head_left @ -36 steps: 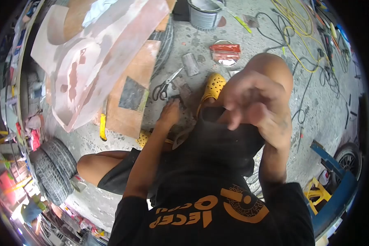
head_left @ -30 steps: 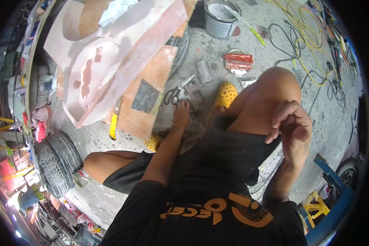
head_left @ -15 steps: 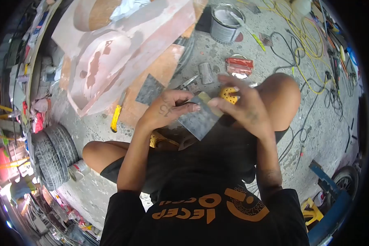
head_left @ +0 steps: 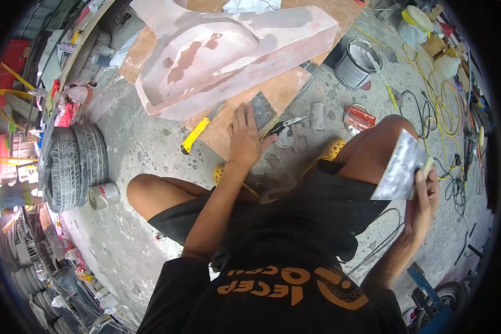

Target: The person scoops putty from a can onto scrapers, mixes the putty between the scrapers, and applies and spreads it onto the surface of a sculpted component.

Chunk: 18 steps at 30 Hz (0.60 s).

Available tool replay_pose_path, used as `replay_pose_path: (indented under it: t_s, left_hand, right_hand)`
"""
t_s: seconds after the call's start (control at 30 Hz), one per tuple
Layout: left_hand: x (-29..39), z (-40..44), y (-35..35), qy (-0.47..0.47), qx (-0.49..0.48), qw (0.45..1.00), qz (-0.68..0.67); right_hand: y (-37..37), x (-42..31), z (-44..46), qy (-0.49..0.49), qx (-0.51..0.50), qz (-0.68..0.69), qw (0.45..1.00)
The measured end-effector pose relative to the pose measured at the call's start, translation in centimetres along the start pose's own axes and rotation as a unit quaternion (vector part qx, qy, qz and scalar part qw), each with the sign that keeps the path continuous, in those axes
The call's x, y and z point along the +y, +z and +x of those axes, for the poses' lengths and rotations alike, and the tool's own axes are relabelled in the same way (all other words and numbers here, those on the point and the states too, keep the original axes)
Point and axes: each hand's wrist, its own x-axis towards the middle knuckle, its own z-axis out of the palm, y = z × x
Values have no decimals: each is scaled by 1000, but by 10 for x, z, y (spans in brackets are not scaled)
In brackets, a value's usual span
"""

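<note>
My right hand [head_left: 426,192] grips a flat grey plate [head_left: 399,170] by its edge, above my knee on the right. Fingers apart, my left hand [head_left: 246,136] reaches over the brown board [head_left: 222,131], beside a dark square sheet [head_left: 263,110] lying there. Scissors [head_left: 281,127] lie just right of that hand, and a yellow cutter [head_left: 196,135] is to its left. Behind the board's near part rests a large pinkish shaped panel [head_left: 228,67]. Whether my left fingertips touch the board or the sheet, I cannot tell.
A grey bucket [head_left: 357,65] holds a spatula [head_left: 385,83]. Near my knee sits a red block [head_left: 360,118] on a round lid, with a grey roll [head_left: 318,116] to its left. Yellow hose [head_left: 442,111] and cables are at right. Tyres [head_left: 79,161] and a can [head_left: 104,196] stand left.
Both hands held the plate between them half a second ago. My right hand has carried it rightward, while my left has let go and moved to the board. The view has shifted.
</note>
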Motion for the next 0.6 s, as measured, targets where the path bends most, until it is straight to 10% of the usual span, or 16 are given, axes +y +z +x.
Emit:
replay_pose_path:
  t_s: [0.2,0.3,0.4,0.5,0.6]
  left_hand:
    - [-6,-21,-14,86,11,996,16]
    - [-5,-23,-50,-110,-2,930,-350]
    - [-32,-27,-55,-219,-74,885,-405]
    - [-47,-33,-54,-110,-50,952,-283]
    - [-46,-34,-63,-275,-167,781,-536]
  right_hand:
    - [77,9,1,68,-78,1,995]
    - [106,30,8,101,-90,31,990]
    - [125,52,14,109,-94,108,984]
    - [138,69,16,163,-39,164,972]
    - [127,72,13,167,-58,139,974]
